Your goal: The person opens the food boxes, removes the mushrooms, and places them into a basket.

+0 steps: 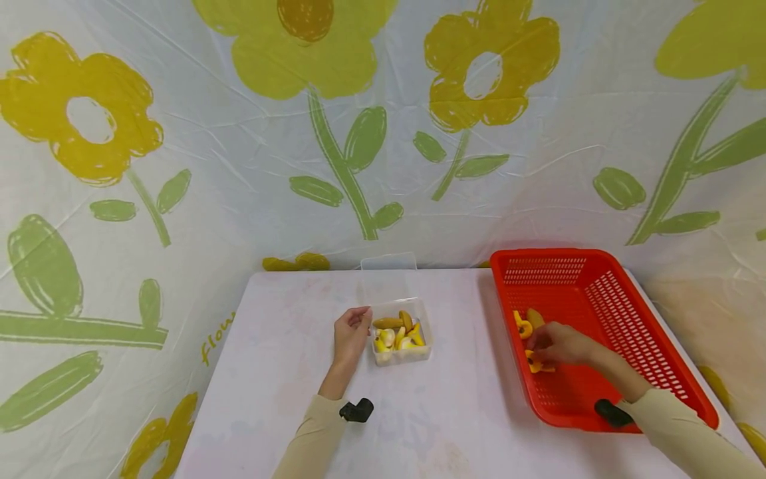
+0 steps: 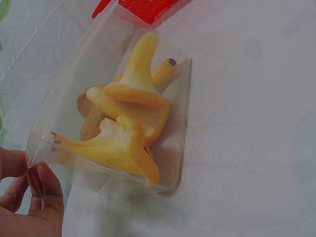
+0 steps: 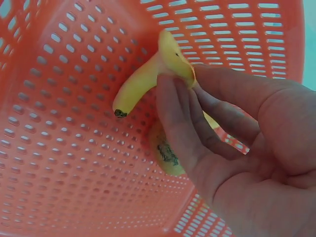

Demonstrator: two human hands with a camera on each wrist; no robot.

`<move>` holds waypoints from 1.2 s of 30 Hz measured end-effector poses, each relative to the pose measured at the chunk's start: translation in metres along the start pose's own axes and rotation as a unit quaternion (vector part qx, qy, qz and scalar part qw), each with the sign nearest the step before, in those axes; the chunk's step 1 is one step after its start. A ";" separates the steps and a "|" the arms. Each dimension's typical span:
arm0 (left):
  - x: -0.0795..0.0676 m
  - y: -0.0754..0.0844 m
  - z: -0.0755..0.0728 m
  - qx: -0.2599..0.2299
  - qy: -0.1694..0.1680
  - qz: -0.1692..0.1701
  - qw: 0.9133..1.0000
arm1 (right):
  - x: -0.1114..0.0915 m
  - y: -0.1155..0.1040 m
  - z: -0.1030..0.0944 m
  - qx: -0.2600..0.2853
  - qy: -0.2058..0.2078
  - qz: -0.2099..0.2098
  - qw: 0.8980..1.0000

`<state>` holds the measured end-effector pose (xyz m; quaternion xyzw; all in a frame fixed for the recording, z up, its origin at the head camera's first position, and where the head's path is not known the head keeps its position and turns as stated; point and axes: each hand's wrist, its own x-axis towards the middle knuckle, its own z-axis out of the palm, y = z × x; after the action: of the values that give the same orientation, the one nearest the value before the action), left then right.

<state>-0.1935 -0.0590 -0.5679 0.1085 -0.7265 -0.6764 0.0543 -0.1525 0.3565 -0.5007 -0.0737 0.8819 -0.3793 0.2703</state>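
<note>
Narrow pinch, right hand point(image 1: 562, 342): holds yellow mushroom point(image 3: 139, 83) inside red basket point(image 1: 649, 356), right. Narrow pinch, left hand point(image 1: 350, 336): holds left edge of clear box point(image 1: 402, 357) containing assorted mushrooms point(image 2: 143, 94).

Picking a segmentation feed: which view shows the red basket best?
Head: whole basket in frame, partly covered by the right hand and arm. Right wrist: close up, but cropped. Left wrist: a bit at the top edge.

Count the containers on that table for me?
2: a clear box, its rim held by the left hand, and, farther right, a red basket with the right hand inside.
</note>
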 end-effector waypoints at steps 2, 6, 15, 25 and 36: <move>0.000 -0.001 0.000 -0.001 0.000 -0.001 1.000 | -0.001 0.000 -0.001 -0.008 0.011 0.008 1.000; 0.002 -0.002 0.000 -0.008 0.003 0.011 1.000 | -0.003 -0.002 -0.002 -0.025 0.039 0.004 0.999; 0.001 -0.002 -0.001 -0.001 0.002 0.017 1.000 | -0.006 -0.017 -0.003 -0.046 0.128 -0.039 0.990; -0.001 0.006 0.002 -0.018 0.004 0.009 1.000 | -0.001 -0.046 -0.007 0.008 0.186 -0.050 0.981; 0.002 -0.002 0.002 -0.008 0.007 0.006 1.000 | 0.014 -0.071 0.007 0.031 0.211 -0.106 0.971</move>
<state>-0.1960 -0.0578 -0.5698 0.1084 -0.7212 -0.6811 0.0649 -0.1664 0.2973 -0.4600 -0.0765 0.8939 -0.4401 0.0381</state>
